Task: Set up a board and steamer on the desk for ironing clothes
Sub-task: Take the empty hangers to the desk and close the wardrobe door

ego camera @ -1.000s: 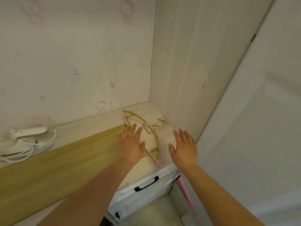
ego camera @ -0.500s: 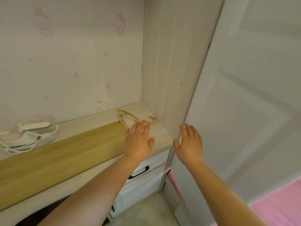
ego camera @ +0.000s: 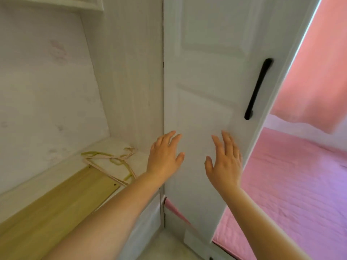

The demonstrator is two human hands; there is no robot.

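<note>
Both hands, left hand (ego camera: 165,156) and right hand (ego camera: 226,162), were held with fingers spread, nothing gripped, before white wardrobe door (ego camera: 206,81); board (ego camera: 56,207) lay on worktop (ego camera: 28,188).

A home bedroom; pink bed (ego camera: 293,184); white wardrobe door (ego camera: 206,81); cartoon-print wallpaper (ego camera: 47,81)

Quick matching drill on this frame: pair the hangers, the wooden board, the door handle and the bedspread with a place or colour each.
Things:
1. hangers
2. wooden board
3. door handle
4. bedspread

Descriptions:
A. black, upright on the white door
B. pink, right of the door
C. yellow-tan, flat along the desk
D. tangled pink and green, in the desk's corner

Pairs: 1-D, 2-C, 3-A, 4-B
</note>
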